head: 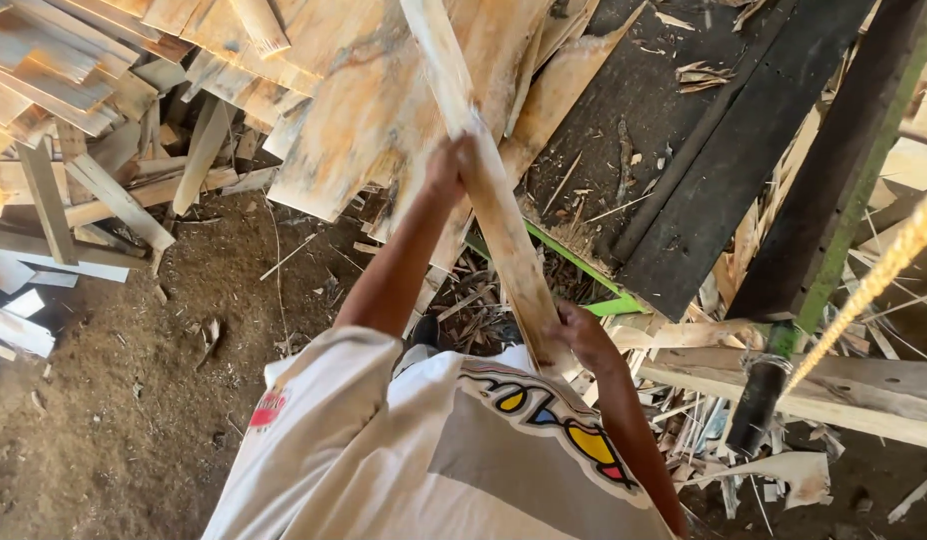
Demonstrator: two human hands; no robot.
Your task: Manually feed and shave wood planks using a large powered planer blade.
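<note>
I grip a long pale wooden slat [488, 190] with 2 hands: my left hand [448, 165] clasps it high, my right hand [583, 335] low by my white shirt. I judge I'm mid-lift, drawing it off the stacked thin plywood sheets [353, 120]; next needs clearance. Its top is cut off.

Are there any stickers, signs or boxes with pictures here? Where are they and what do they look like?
No boxes, signs or screens show.
Round red patch: on the white shirt's left sleeve, small, with pale marks.
Colourful print: across the shirt front, a curved band of yellow, blue and red shapes outlined in black, on a grey panel.
Both hands, left hand and right hand, grip a plain wooden plank, which has no label.
</note>
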